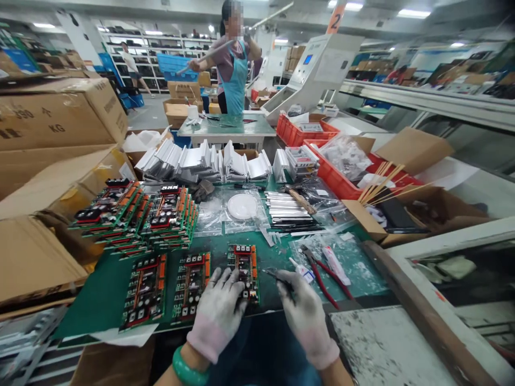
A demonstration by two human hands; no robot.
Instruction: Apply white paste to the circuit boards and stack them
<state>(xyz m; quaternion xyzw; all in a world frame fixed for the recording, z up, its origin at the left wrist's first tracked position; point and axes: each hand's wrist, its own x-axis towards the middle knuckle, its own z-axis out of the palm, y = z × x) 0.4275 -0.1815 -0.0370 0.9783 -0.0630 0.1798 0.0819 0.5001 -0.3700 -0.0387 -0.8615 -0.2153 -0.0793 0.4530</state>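
My left hand [220, 308], in a white glove with a pink cuff, lies over the left edge of a circuit board [248, 262], fingers stretched out and thumb near its lower end. This board carries black, red and orange parts. Just right of it, my right hand [303, 311], gloved too, is closed around dark thin tweezers [271, 273] whose tip points at the board; the fingers partly hide them. Two similar boards lie in a row to the left, a middle one [193, 281] and an outer one [144, 292].
Stacked circuit boards [171, 214] stand at the back left. Red-handled pliers [322, 276] and a white tube [336, 265] lie at right. Behind are metal strips [287, 209], a hammer [300, 199], white metal profiles [197, 161] and red crates [338, 177]. A person [233, 69] stands at another table.
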